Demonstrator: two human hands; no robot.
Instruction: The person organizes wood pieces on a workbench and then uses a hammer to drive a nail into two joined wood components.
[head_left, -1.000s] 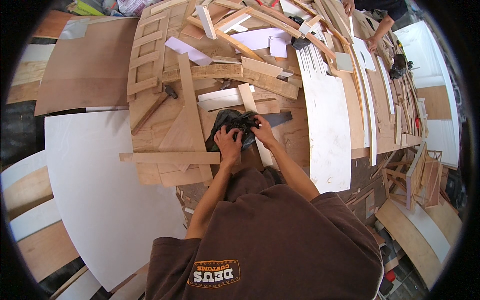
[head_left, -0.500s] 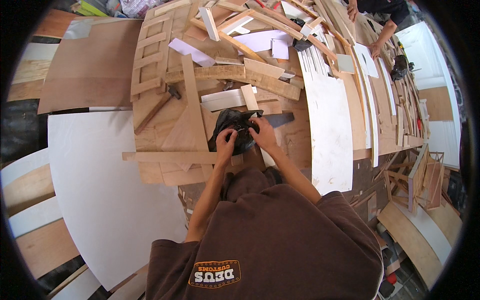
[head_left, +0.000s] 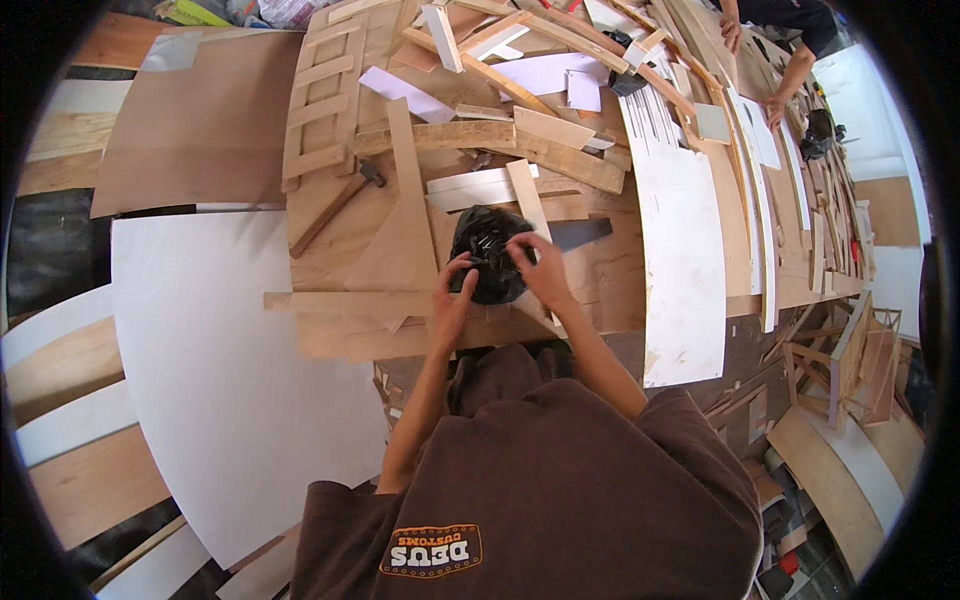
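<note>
A black plastic bag [head_left: 478, 222] lies spread on the workbench in front of me, its mouth turned up. Thin shiny pieces that look like nails [head_left: 490, 243] show inside it. On the bag's left edge, my left hand [head_left: 452, 300] has its thumb and forefinger curled around the plastic. My right hand [head_left: 543, 272] is over the bag's right side, its fingertips drawn together above the shiny pieces; what they pinch, if anything, is too small to make out. Partly under the white-edged wooden strip beside the bag is a handsaw [head_left: 582, 233].
A hammer [head_left: 345, 200] lies left on the workbench [head_left: 615, 290]. Wood strips and offcuts [head_left: 460, 135] are piled behind the bag. A long white panel [head_left: 685, 270] overhangs the front edge at right. Another person's hand [head_left: 775, 108] is at the far right. A large white sheet [head_left: 220, 380] stands left.
My right hand has shifted from the bag's rim to over its contents. The bag's mouth lies wider, showing more of the shiny pieces. The whole view has shifted slightly.
</note>
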